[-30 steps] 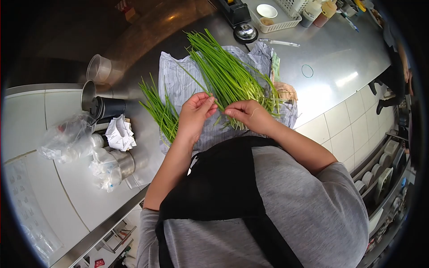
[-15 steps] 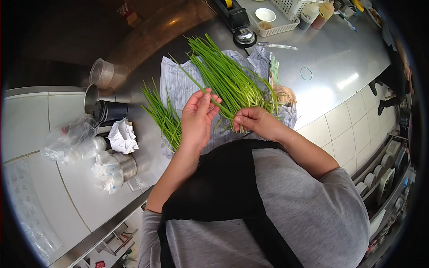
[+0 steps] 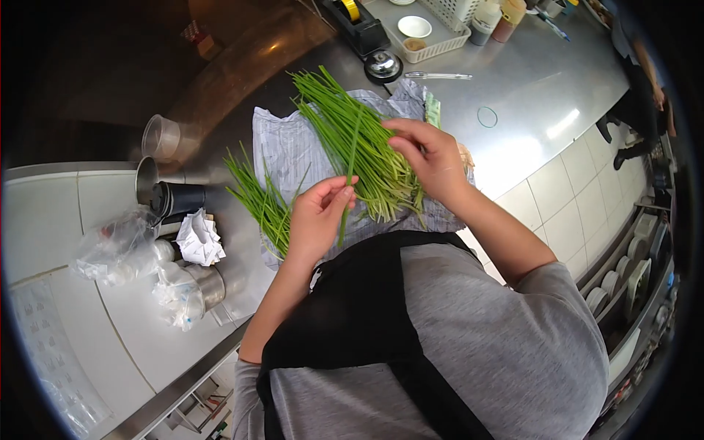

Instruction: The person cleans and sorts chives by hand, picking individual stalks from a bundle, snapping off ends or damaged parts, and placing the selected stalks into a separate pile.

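My left hand [image 3: 321, 214] pinches a single green chive stalk [image 3: 355, 144] between thumb and fingertips, its tip pointing away from me. A large pile of chives [image 3: 334, 117] lies on a wrinkled grey striped cloth [image 3: 273, 143], pale ends towards me. Over the right side of this pile is my right hand [image 3: 434, 160], thumb and fingers apart with nothing visible in them. A smaller bunch of chives [image 3: 258, 205] lies at the cloth's left edge, beside my left hand.
Beyond the cloth stand a tape dispenser [image 3: 361, 28], a call bell [image 3: 383, 66], a pen [image 3: 438, 75] and a white basket [image 3: 440, 45]. On the left are a clear plastic cup [image 3: 161, 137], a black container [image 3: 183, 198] and crumpled paper [image 3: 199, 238]. Another person's leg [image 3: 631, 128] shows at far right.
My right hand has left the stalk's lower end and moved up and away over the pile, its fingers opening. The stalk in my left hand now stands more upright in view.
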Tool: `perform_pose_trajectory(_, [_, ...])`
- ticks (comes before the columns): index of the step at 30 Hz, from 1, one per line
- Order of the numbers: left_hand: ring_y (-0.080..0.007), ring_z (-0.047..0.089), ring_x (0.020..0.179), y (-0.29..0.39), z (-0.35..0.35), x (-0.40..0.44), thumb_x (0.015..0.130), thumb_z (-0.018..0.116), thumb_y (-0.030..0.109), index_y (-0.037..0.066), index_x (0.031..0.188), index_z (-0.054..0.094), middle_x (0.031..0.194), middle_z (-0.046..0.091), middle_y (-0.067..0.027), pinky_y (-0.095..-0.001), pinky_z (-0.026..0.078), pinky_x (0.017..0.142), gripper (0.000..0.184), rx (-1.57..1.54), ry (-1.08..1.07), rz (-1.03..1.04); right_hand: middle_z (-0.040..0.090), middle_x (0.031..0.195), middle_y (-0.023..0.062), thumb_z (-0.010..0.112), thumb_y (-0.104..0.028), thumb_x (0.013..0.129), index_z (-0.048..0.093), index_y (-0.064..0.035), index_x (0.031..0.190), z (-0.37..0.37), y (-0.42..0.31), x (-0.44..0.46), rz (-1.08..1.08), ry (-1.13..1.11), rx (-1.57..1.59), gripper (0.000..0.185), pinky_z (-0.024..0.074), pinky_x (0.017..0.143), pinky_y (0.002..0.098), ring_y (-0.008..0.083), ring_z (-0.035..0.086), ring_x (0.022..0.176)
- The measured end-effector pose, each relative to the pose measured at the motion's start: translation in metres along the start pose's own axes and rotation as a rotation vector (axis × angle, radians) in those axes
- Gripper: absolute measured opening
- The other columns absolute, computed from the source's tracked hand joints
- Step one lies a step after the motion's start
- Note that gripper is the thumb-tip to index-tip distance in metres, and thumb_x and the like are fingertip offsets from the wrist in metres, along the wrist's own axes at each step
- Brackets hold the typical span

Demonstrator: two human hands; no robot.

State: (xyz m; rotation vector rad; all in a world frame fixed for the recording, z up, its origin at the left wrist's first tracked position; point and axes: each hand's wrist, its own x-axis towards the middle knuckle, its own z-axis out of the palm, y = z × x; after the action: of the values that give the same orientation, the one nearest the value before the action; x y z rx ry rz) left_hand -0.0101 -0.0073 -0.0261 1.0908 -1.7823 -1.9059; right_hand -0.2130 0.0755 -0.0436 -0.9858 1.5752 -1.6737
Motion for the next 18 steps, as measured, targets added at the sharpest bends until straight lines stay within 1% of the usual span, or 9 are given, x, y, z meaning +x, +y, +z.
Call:
perform_pose_trajectory(2, [-0.008, 0.059, 0.079, -0.001, 0.003, -0.002, 0.092, 0.057, 0.007, -0.003, 0.112, 0.062, 0.09, 0.065, -0.0049, -0.0231, 0.05, 0.074, 0.022, 0.081, -0.011, 0.013, 0.057, 0.077, 0.004, 0.062, -0.004, 0.08, 0.064, -0.0089, 0.11, -0.006, -0.012, 0.013, -0.626, -0.147, -0.697, 0.03, 0.0475, 0.066, 0.0308, 0.0211, 0.056, 0.072])
perform_pose_trajectory(3, [-0.0074, 0.058, 0.077, 0.0, 0.004, -0.003, 0.092, 0.058, 0.007, -0.002, 0.111, 0.062, 0.09, 0.065, -0.0038, -0.0228, 0.05, 0.073, 0.021, 0.129, -0.002, 0.029, 0.057, 0.078, 0.0069, 0.063, -0.004, 0.071, 0.065, -0.0068, 0.105, -0.005, -0.01, 0.015, -0.666, -0.194, -0.805, 0.034, 0.0484, 0.067, 0.0326, 0.0267, 0.056, 0.073])
perform_pose_trajectory(7, [-0.0066, 0.057, 0.075, 0.002, 0.0, -0.004, 0.091, 0.059, 0.007, -0.001, 0.107, 0.065, 0.09, 0.066, -0.0018, -0.0223, 0.049, 0.071, 0.019, 0.305, 0.021, 0.06, 0.059, 0.079, 0.007, 0.062, -0.005, 0.069, 0.065, -0.0053, 0.103, -0.006, 0.002, 0.017, -0.776, -0.194, -0.821, 0.034, 0.0487, 0.068, 0.0332, 0.0263, 0.056, 0.073])
perform_pose_trajectory(10, [-0.0063, 0.056, 0.074, 0.007, -0.006, -0.005, 0.09, 0.06, 0.007, 0.0, 0.105, 0.066, 0.09, 0.067, -0.002, -0.0219, 0.048, 0.071, 0.018, 0.37, -0.007, 0.008, 0.06, 0.08, 0.0049, 0.063, -0.005, 0.077, 0.064, -0.0034, 0.101, -0.004, 0.011, 0.013, -0.669, -0.215, -0.731, 0.024, 0.0481, 0.067, 0.0308, 0.0204, 0.055, 0.071])
perform_pose_trajectory(12, [-0.0062, 0.057, 0.073, 0.003, -0.011, -0.007, 0.09, 0.06, 0.007, 0.0, 0.105, 0.065, 0.089, 0.066, -0.002, -0.0217, 0.048, 0.07, 0.018, 0.393, -0.036, 0.015, 0.06, 0.081, 0.0018, 0.061, -0.008, 0.087, 0.065, -0.0023, 0.099, -0.002, 0.005, 0.003, 0.12, -0.232, 0.044, 0.014, 0.0462, 0.067, 0.0271, 0.0134, 0.053, 0.071])
perform_pose_trajectory(13, [-0.0061, 0.057, 0.073, -0.001, -0.015, -0.008, 0.09, 0.06, 0.007, 0.0, 0.106, 0.065, 0.088, 0.066, -0.002, -0.0214, 0.047, 0.069, 0.017, 0.419, -0.066, 0.025, 0.06, 0.081, 0.0018, 0.061, -0.008, 0.087, 0.065, -0.0023, 0.099, -0.006, 0.007, 0.003, 0.125, -0.235, 0.043, 0.014, 0.0462, 0.067, 0.0271, 0.0134, 0.053, 0.071])
perform_pose_trajectory(15, [-0.0068, 0.056, 0.07, -0.019, -0.024, -0.012, 0.089, 0.062, 0.007, 0.001, 0.105, 0.065, 0.082, 0.064, -0.0017, -0.0221, 0.046, 0.065, 0.018, 0.295, 0.015, 0.011, 0.058, 0.079, 0.0005, 0.06, -0.013, 0.092, 0.066, -0.0021, 0.096, -0.022, 0.013, 0.002, 0.489, -0.111, 0.529, 0.013, 0.0445, 0.067, 0.0246, 0.01, 0.052, 0.073])
perform_pose_trajectory(16, [-0.0076, 0.056, 0.067, -0.029, -0.031, -0.014, 0.087, 0.064, 0.008, 0.002, 0.104, 0.066, 0.076, 0.062, -0.0015, -0.0227, 0.045, 0.062, 0.018, 0.174, 0.097, 0.001, 0.058, 0.079, 0.0005, 0.06, -0.013, 0.092, 0.066, -0.0021, 0.096, -0.028, 0.015, 0.001, 0.492, -0.113, 0.527, 0.013, 0.0445, 0.067, 0.0246, 0.01, 0.052, 0.073])
perform_pose_trajectory(18, [-0.0077, 0.056, 0.068, -0.049, -0.057, -0.017, 0.087, 0.064, 0.008, 0.002, 0.107, 0.065, 0.075, 0.062, -0.0011, -0.0228, 0.045, 0.062, 0.021, 0.206, 0.229, 0.012, 0.059, 0.081, 0.002, 0.062, -0.012, 0.089, 0.067, -0.0026, 0.093, -0.039, 0.017, -0.005, 0.014, -0.102, -0.195, 0.011, 0.0438, 0.066, 0.0241, 0.0103, 0.052, 0.074])
